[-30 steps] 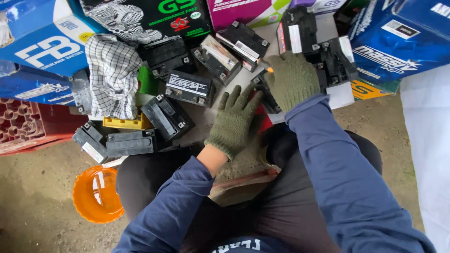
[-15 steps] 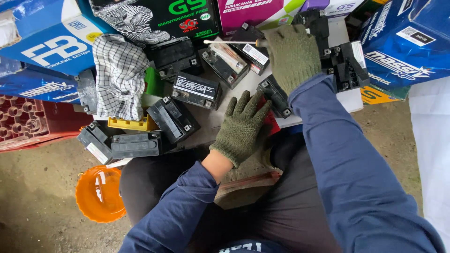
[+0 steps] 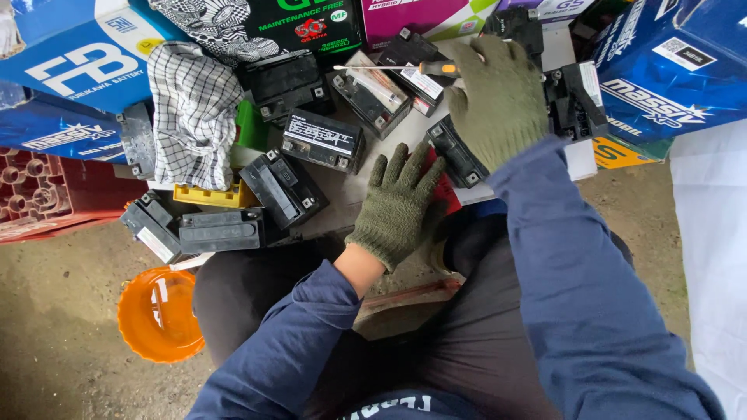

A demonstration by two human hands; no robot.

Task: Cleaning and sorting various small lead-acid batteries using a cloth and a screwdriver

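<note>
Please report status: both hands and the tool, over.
Right hand grips screwdriver, tip pointing left over batteries. Left hand flat, holds nothing. Checked cloth lies left.

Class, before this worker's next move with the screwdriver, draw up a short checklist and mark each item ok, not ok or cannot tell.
1. Both hands gloved: left hand, right hand: ok.
2. Screwdriver gripped by its handle: ok.
3. Screwdriver tip clear of the left hand: ok.
4. Left hand steadying the battery nearest it: cannot tell.
5. Work surface uncluttered: not ok, loose batteries and a checked cloth crowd it.
</note>
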